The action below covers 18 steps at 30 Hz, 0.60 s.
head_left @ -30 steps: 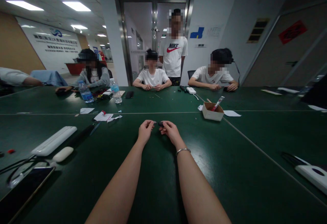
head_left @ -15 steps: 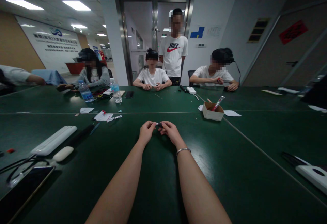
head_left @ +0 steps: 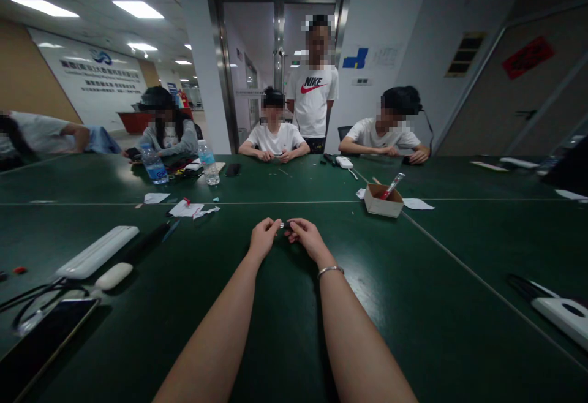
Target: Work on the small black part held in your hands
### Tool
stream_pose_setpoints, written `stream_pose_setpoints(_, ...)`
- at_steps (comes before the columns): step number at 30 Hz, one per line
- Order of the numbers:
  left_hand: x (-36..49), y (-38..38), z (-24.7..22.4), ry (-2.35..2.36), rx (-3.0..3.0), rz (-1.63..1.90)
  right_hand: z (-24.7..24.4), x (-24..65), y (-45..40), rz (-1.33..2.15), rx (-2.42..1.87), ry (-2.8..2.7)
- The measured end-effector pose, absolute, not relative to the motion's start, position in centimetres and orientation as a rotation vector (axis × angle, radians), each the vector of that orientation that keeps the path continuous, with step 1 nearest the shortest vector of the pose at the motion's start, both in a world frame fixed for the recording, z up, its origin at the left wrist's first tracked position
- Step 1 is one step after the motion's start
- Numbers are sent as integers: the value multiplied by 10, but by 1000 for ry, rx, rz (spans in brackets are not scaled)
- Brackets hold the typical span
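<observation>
A small dark object with a shiny metal end point(head_left: 285, 225) is held between my two hands, above the green table point(head_left: 285, 305). My left hand point(head_left: 264, 236) pinches its metal end with thumb and fingertips. On the dark end, my right hand point(head_left: 307, 237) is closed with thumb and fingers, a silver bangle at the wrist. The object is too small and partly covered to name.
A small open box point(head_left: 384, 207) with a red-and-white item stands ahead right. At left lie a phone point(head_left: 48, 335), a white power strip point(head_left: 98, 252), a white mouse-like object point(head_left: 114, 277) and cables. Bottles point(head_left: 209, 164), paper scraps point(head_left: 185, 208) and several people are beyond.
Slightly more of the metal end shows between my hands, which have barely moved. Across the table, the person at right has lowered a hand, and the person at far left has shifted.
</observation>
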<state>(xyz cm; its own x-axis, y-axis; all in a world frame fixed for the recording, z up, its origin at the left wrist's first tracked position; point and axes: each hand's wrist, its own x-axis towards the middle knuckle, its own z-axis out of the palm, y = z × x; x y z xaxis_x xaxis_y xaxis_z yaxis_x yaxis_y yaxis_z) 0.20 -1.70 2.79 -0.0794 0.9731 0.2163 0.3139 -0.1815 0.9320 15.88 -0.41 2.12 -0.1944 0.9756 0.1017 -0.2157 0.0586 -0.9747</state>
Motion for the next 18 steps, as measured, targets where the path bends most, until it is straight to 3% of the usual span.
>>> stream_pose_setpoints(18,7,-16,36,1645,1425,1198,31,158,-14,1372,-809,-1368)
